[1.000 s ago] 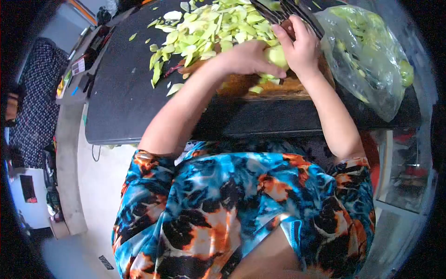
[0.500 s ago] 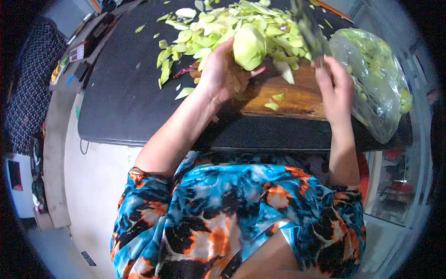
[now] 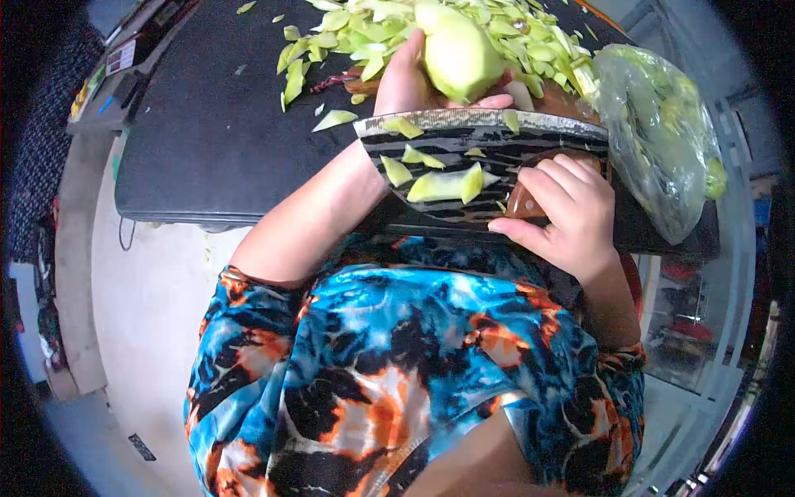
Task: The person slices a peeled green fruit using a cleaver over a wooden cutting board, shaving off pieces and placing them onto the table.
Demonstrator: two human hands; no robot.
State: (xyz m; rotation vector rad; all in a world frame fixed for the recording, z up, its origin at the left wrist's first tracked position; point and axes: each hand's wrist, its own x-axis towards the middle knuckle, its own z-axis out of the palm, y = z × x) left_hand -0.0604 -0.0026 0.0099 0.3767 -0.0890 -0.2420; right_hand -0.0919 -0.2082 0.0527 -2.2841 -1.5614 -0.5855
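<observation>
My left hand (image 3: 403,81) cups a peeled pale-green vegetable (image 3: 460,56), round and faceted by cuts, above the heap of peelings. In my right hand (image 3: 573,209) is a cleaver (image 3: 454,141), its brown wooden handle gripped by curled fingers. The broad blade lies across the view in front of my left wrist, with several green peel pieces (image 3: 443,185) on its face. A wooden cutting board (image 3: 563,103) is mostly hidden behind the blade and my hands. Light-green peelings (image 3: 352,40) are piled beyond the vegetable.
A clear plastic bag (image 3: 650,141) with green contents stands at the right of the black table (image 3: 207,124). Stray peelings (image 3: 335,120) lie left of the board. The table's front edge runs just before my body.
The cleaver has swung from upright at the right down to lie across in front of me, and peel pieces now show on its blade. The vegetable has turned and tilted in my left hand.
</observation>
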